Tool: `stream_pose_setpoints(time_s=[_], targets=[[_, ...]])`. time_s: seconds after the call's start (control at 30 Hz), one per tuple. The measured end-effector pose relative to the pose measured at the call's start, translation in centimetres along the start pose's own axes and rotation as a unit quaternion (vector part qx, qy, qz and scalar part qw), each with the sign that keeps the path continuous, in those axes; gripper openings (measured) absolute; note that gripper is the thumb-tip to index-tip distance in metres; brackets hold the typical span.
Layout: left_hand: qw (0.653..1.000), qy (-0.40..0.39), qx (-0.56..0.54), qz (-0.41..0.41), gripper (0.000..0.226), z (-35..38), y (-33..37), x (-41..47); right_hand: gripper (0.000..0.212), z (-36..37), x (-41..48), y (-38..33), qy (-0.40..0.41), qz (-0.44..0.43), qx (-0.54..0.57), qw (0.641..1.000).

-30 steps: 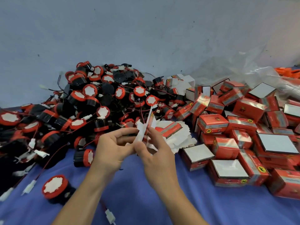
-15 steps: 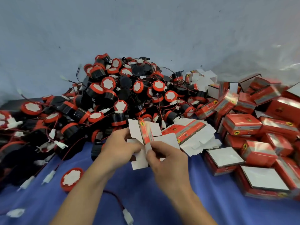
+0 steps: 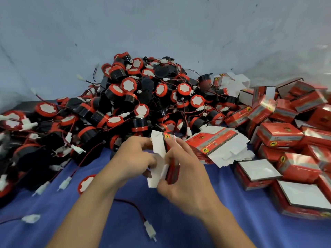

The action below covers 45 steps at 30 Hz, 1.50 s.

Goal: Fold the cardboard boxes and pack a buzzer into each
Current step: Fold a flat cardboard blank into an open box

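Just in front of the buzzer heap, left hand and right hand both pinch a half-folded carton, seemingly unfilled; many closed boxes lie right of the heap, while flat blanks and countless buzzers await packing.

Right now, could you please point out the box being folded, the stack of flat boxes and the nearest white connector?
Box being folded (image 3: 172,170): head view, red side panel.
Stack of flat boxes (image 3: 213,140): head view, top sheet.
White connector (image 3: 148,229): head view, plastic body.
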<state>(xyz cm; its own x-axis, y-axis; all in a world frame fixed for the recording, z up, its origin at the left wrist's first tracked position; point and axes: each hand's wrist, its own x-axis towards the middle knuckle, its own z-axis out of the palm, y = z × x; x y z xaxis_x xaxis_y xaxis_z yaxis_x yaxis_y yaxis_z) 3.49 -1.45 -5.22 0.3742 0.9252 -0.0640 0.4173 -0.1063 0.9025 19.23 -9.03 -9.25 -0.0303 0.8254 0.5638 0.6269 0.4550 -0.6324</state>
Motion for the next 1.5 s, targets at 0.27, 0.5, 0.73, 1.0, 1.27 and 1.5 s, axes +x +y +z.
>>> stream_pose_setpoints(time_s=[0.27,0.5,0.73,1.0,1.27,1.5], targets=[[1.0,-0.012,0.02,0.02,0.074,0.0,0.6,0.1,0.03,-1.0,0.2,1.9,0.113,0.166,0.257,0.945],[0.997,-0.055,0.051,0.013,0.047,-0.1,0.3,0.1,0.005,-1.4,0.4,3.1,0.077,0.221,0.338,0.911],[0.995,-0.089,-0.004,0.054,0.07,0.0,-1.8,0.7,0.011,-0.5,0.8,4.1,0.088,0.275,0.382,0.878],[0.985,0.052,-0.131,0.095,0.04,3.9,-3.3,1.2,0.014,-0.3,1.0,4.4,0.104,0.262,0.429,0.858],[0.985,0.105,-0.129,0.051,0.055,3.8,-4.7,1.0,0.021,-0.6,0.6,4.1,0.019,0.217,0.351,0.91],[0.985,0.136,-0.073,0.083,0.056,4.4,-4.9,0.7,0.024,-1.1,0.2,3.6,0.047,0.215,0.298,0.929]])
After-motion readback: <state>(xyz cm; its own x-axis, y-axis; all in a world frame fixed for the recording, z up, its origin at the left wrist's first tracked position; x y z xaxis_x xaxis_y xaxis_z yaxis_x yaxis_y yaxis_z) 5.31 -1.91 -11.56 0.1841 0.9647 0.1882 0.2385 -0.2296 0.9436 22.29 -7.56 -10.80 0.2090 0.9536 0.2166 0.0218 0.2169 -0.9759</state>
